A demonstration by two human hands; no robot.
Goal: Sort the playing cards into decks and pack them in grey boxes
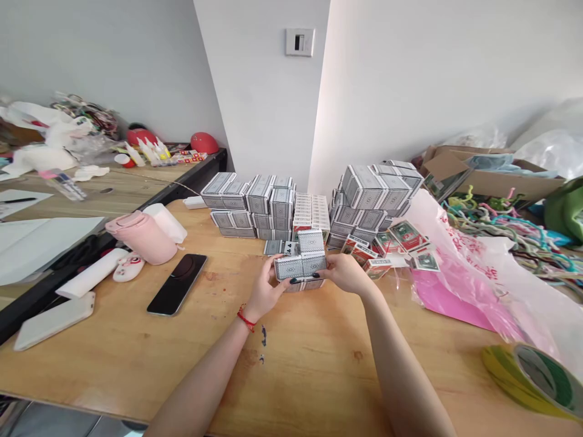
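Yellow tape roll [505,373]: lies on worktop [314,364], right front. Left hand [266,291], right hand [347,273]: grip closed around stacked cards [288,267], either side.

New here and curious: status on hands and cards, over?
Left hand, right hand: holding patterned card stacks from both sides. Stacks side by side. Card boxes close beside right hand.

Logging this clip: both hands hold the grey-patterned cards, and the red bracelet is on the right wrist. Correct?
Wrong wrist: the head view shows the red bracelet on the left. The left hand and right hand hold the grey-patterned cards.
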